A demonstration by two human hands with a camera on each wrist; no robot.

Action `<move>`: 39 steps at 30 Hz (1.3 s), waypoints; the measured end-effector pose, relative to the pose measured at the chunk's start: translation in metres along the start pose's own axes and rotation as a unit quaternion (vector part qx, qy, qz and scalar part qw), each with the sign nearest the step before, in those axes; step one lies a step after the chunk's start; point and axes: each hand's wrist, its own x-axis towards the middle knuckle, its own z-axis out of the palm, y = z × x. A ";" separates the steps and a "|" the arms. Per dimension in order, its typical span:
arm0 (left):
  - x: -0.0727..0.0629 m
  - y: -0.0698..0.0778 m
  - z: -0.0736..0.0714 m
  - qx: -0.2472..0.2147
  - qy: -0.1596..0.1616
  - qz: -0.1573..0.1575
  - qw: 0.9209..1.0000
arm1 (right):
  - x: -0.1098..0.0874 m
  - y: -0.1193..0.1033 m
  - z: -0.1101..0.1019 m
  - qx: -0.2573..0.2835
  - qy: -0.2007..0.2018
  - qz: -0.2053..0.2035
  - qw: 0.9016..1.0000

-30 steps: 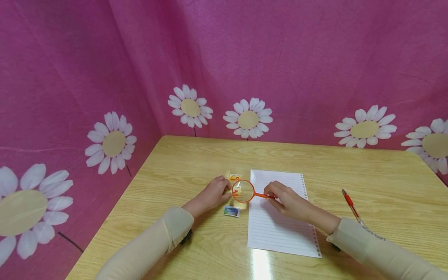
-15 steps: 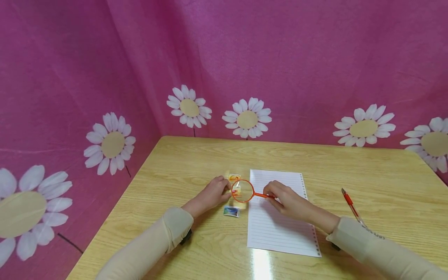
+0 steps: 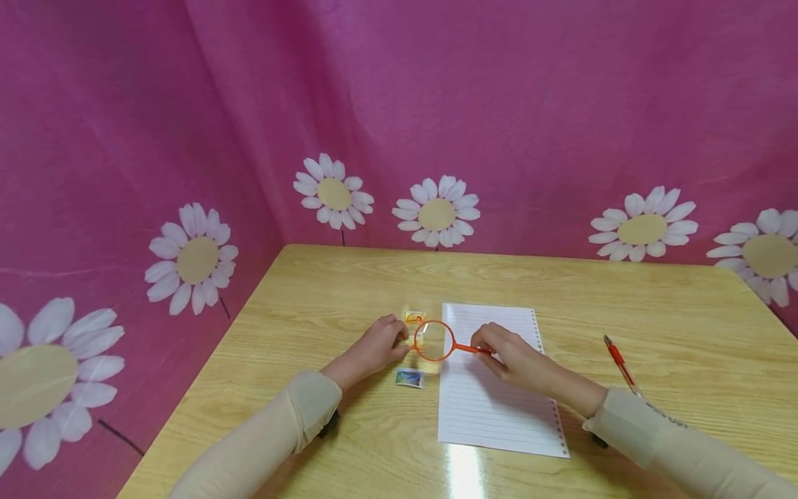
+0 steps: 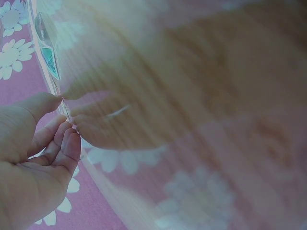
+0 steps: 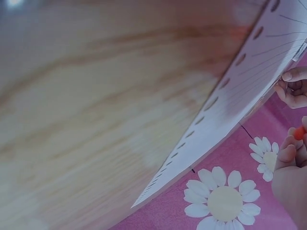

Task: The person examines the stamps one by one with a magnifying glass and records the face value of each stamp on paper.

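Observation:
My right hand [image 3: 508, 351] grips the thin handle of an orange-rimmed magnifying glass [image 3: 464, 347]. In the head view its round lens hangs between the left fingertips and a lined sheet [image 3: 499, 416], overlapping a yellowish stamp [image 3: 419, 339]. The right wrist view shows the orange handle end [image 5: 300, 133] between the fingers. My left hand [image 3: 379, 344] rests beside that middle stamp, thumb and fingertips at its left edge; the left wrist view shows a gap between thumb [image 4: 45, 103] and fingers. An orange-yellow stamp [image 3: 414, 317] lies beyond it, and a blue-green stamp [image 3: 409, 378] lies nearer.
A red pen [image 3: 622, 364] lies on the wooden table [image 3: 349, 277] right of the sheet, its lower end near the right sleeve [image 3: 648, 430]. A pink curtain [image 3: 530, 104] with white daisies stands behind and to the left of the table.
The magnifying glass has shifted slightly right relative to the stamps, showing less of the middle one. The left hand stays in place; the head view has turned a little.

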 end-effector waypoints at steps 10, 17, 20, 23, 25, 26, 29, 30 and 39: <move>-0.002 -0.001 0.002 0.010 0.014 0.013 1.000 | -0.006 0.000 -0.003 0.002 -0.003 0.016 1.000; -0.003 0.000 0.002 0.007 0.013 0.009 1.000 | -0.011 0.001 -0.007 -0.005 -0.011 0.035 0.999; -0.002 0.001 0.001 0.003 0.011 0.003 1.000 | -0.012 0.002 -0.009 -0.008 -0.011 0.037 0.999; -0.002 0.002 0.001 0.003 0.009 0.001 1.000 | -0.013 0.001 -0.011 -0.008 -0.012 0.038 0.999; -0.002 0.002 0.001 0.004 0.009 0.000 1.000 | -0.014 0.001 -0.012 -0.009 -0.014 0.041 0.999; -0.002 0.002 0.001 0.004 0.010 0.000 1.000 | -0.014 0.000 -0.013 -0.008 -0.014 0.043 0.999; -0.001 0.002 0.001 0.005 0.012 -0.002 1.000 | -0.016 0.001 -0.015 -0.009 -0.015 0.047 0.999; -0.001 0.002 0.001 0.006 0.013 -0.002 1.000 | -0.017 0.001 -0.015 -0.009 -0.015 0.049 0.999; 0.000 0.001 0.003 0.010 0.022 0.010 1.000 | -0.021 0.001 -0.020 -0.008 -0.020 0.065 0.998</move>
